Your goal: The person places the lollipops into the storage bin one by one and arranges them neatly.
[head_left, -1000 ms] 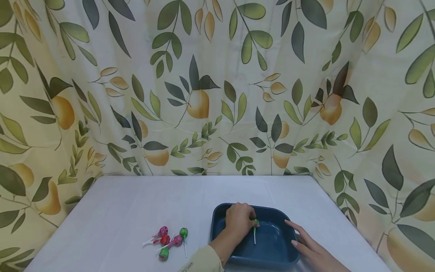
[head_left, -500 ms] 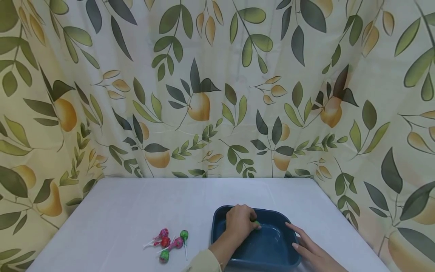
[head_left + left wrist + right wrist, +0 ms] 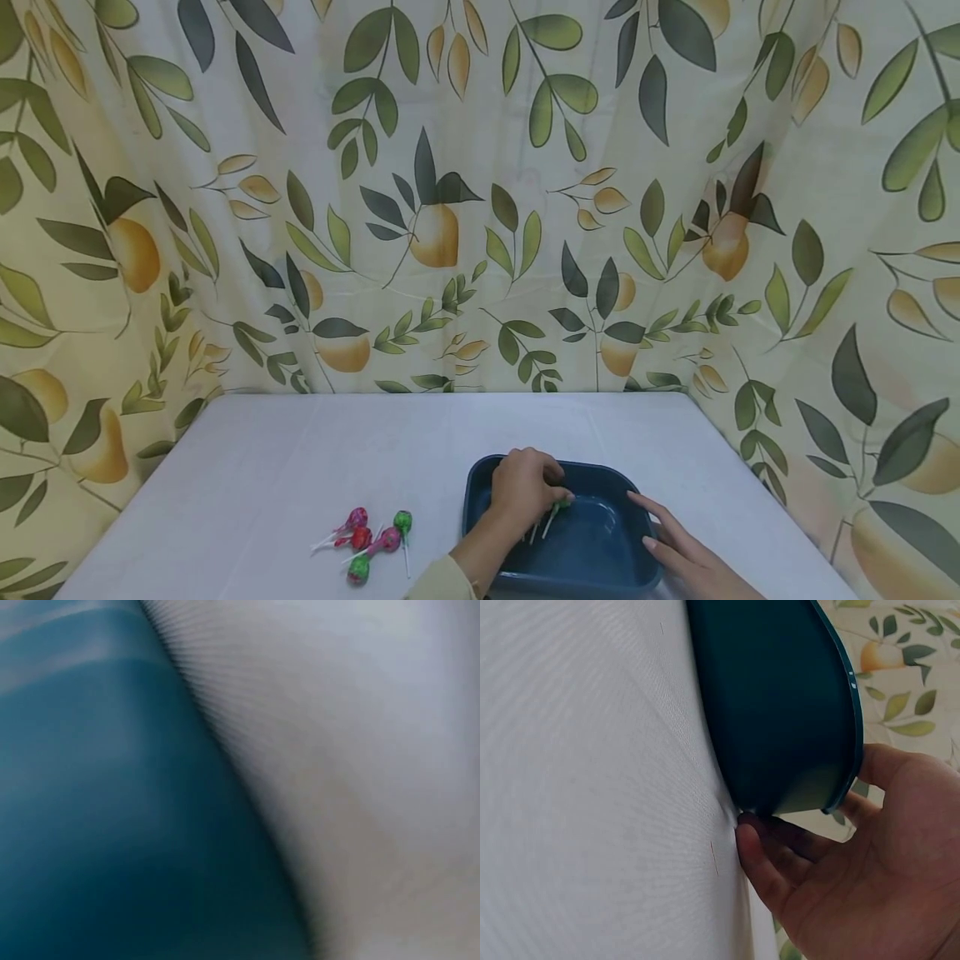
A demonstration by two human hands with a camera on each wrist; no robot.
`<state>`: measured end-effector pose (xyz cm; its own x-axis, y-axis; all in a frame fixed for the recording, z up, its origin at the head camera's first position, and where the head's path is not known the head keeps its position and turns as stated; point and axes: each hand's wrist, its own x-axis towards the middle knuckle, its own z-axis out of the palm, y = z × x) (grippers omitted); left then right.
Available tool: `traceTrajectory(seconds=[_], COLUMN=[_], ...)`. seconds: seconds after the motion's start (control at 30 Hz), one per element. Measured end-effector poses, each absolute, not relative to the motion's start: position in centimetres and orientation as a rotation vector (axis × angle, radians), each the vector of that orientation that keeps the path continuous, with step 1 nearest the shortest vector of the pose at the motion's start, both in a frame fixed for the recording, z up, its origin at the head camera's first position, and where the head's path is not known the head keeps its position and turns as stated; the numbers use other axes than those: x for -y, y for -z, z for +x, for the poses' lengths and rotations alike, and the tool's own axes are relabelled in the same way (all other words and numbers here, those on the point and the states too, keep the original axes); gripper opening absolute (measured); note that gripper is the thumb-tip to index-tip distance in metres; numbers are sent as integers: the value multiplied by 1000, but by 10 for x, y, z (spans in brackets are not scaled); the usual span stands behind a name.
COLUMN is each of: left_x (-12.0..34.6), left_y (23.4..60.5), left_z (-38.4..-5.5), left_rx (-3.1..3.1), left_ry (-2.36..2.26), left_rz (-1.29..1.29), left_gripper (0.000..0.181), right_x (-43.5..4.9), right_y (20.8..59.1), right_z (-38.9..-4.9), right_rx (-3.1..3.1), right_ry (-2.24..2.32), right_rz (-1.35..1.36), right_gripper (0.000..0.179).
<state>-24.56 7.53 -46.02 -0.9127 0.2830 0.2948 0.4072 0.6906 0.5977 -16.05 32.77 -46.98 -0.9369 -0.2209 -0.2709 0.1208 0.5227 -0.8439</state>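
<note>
In the head view my left hand (image 3: 525,487) reaches into a dark blue tray (image 3: 615,567). Its thumb and fingers pinch a green-wrapped lollipop (image 3: 564,502), whose white stick slants down toward the tray floor. More white sticks (image 3: 534,533) show beside the hand; their heads are hidden behind it. My right hand (image 3: 693,554) rests against the tray's right end. The right wrist view shows that hand's fingers (image 3: 761,862) at the foot of the tray's outer wall (image 3: 780,712), with another digit touching the rim. In the left wrist view only the blurred tray wall (image 3: 112,787) and white cloth appear.
Left of the tray, several lollipops lie grouped on the white-covered table (image 3: 300,450): green (image 3: 358,569), another green (image 3: 402,522), red (image 3: 361,537) and pink (image 3: 389,539). A leaf-and-fruit patterned curtain (image 3: 480,325) hangs behind the table and along its sides.
The lollipop under my left hand has turned; its stick, upright a second ago and hidden half a second ago, now slants down-left. More sticks show beside the hand. My right hand stays at the tray.
</note>
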Motion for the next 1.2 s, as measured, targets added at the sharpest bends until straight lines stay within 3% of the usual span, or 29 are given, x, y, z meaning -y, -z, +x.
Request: traceTrajectory(seconds=[0.4,0.73,1.2], left_x=[-68,-58,-11], left_y=[455,442,438], left_z=[-242,-237,-248], left_rx=[2597,2560,2511], left_ry=[1331,1510,1637], left_rz=[-590,-761,-920], left_gripper=[24,23,24], right_x=[-330,-333,-332], right_y=[471,469,468], right_z=[-160,-159,-160], right_rx=[-2414,-2422,-2394], right_ry=[1368,1355,1384], right_rz=[-131,-171,-151], right_gripper=[68,68,68])
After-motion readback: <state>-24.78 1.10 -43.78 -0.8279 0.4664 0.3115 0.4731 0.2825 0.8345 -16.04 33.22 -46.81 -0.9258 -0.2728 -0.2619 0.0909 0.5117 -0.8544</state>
